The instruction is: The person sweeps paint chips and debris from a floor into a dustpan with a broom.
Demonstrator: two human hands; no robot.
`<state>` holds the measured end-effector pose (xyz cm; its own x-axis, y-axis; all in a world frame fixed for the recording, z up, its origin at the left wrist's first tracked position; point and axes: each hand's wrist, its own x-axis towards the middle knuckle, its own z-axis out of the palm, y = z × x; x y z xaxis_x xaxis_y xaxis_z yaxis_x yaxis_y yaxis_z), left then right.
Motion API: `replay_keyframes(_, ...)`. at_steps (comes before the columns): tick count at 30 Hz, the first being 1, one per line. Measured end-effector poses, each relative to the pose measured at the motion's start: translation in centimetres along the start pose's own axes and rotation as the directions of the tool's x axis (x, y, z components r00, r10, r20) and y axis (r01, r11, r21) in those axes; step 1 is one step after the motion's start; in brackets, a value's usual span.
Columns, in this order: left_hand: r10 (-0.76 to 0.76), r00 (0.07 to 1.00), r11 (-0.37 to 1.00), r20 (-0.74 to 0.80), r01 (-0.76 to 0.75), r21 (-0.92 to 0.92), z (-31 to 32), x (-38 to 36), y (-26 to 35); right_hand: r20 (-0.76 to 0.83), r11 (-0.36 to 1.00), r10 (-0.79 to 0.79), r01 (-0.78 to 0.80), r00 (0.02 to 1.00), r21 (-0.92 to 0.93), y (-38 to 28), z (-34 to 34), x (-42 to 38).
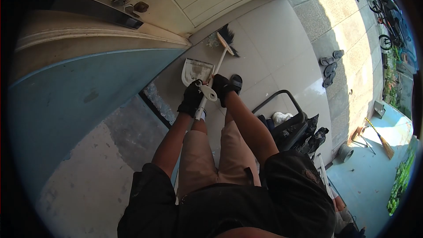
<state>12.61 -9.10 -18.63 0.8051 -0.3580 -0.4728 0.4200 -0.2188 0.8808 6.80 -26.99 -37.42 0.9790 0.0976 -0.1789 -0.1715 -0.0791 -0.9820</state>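
Both my hands wear dark gloves and are close together in front of my legs. My left hand (191, 98) is closed around the handle of a pale dustpan (187, 71); the handle's rounded end with a hole sticks out beside it. The pan's inside looks dirty. My right hand (221, 89) is closed on the stick of a broom (223, 56), its fingers partly hidden. The broom's black bristles rest on the tiles near the wall corner, beside a small patch of greyish debris (213, 42). The stick's lower end passes close to my left hand.
A door (101, 22) with a metal lock and a blue lower part stands at left. On my right are a black-framed object (286, 123) with black plastic bags and white shoes (281, 117). Several sandals (329, 68) lie outside, with another broom (381, 141) farther off.
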Motion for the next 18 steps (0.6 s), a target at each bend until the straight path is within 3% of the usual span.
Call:
replay_keyframes(1, 0.268, 0.959, 0.913, -0.087, -0.224, 0.342, 0.3, -0.2, 0.2, -0.186, 0.781, 0.499, -0.346, 0.846, 0.520, -9.3, -0.7, 0.9)
replay_keyframes(2, 0.180, 0.957, 0.973, -0.226, -0.139, 0.186, 0.6, -0.4, 1.0, -0.052, 0.240, 0.884, -0.357, 0.464, 0.903, -20.0, -0.9, 1.8)
replay_keyframes(3, 0.177, 0.957, 0.973, -0.230, -0.136, 0.186, 0.5, -0.3, 0.3, -0.022, 0.220, 0.877, -0.362, 0.479, 0.906, -20.7, -2.1, 1.0)
replay_keyframes(5, 0.301, 0.819, 0.953, -0.488, -0.237, 0.191, -0.1, 0.2, -1.9, 0.008, 0.200, 0.869, -0.366, 0.494, 0.909, -21.7, -4.1, -0.9)
replay_keyframes(7, 0.240, 0.845, 0.970, -0.478, -0.225, 0.090, -0.2, 0.5, -2.1, -0.181, 0.463, 0.816, -0.435, 0.548, 0.772, -23.0, -5.3, -2.4)
replay_keyframes(8, 0.297, 0.819, 0.955, -0.490, -0.259, 0.147, -0.2, 1.0, -2.2, -0.177, 0.460, 0.819, -0.440, 0.545, 0.771, -23.5, -6.1, -2.7)
replay_keyframes(10, 0.372, 0.804, 0.921, -0.464, -0.260, 0.289, -0.1, 1.9, -1.4, -0.305, 0.633, 0.774, -0.677, 0.555, 0.375, -24.0, -7.7, -2.9)
replay_keyframes(11, 0.368, 0.805, 0.923, -0.466, -0.254, 0.289, -0.1, 2.4, -0.5, -0.302, 0.630, 0.777, -0.680, 0.552, 0.375, -22.7, -8.3, -2.8)
replay_keyframes(13, 0.191, 0.915, 0.982, -0.354, -0.179, 0.068, -0.1, 3.7, 0.7, -0.151, 0.381, 0.872, -0.450, 0.466, 0.808, -18.3, -9.3, -2.2)
replay_keyframes(14, 0.166, 0.900, 0.963, -0.403, -0.236, -0.128, 0.4, 4.8, 0.5, -0.155, 0.381, 0.878, -0.467, 0.452, 0.798, -17.3, -9.7, -1.9)
replay_keyframes(15, 0.162, 0.896, 0.964, -0.414, -0.233, -0.126, 0.5, 5.8, 0.3, -0.145, 0.378, 0.879, -0.477, 0.454, 0.794, -15.9, -9.9, -1.7)
replay_keyframes(16, 0.275, 0.877, 0.957, -0.395, -0.211, 0.199, 0.3, 6.6, 0.1, -0.198, 0.425, 0.873, -0.499, 0.445, 0.755, -14.5, -9.8, -1.6)
replay_keyframes(17, 0.377, 0.865, 0.847, -0.331, -0.177, 0.502, 0.1, 7.3, 0.0, -0.257, 0.474, 0.862, -0.514, 0.437, 0.715, -13.7, -9.7, -1.5)
replay_keyframes(18, 0.392, 0.868, 0.816, -0.303, -0.177, 0.550, 0.1, 7.7, 1.0, -0.256, 0.473, 0.862, -0.512, 0.437, 0.717, -15.4, -9.3, -1.3)
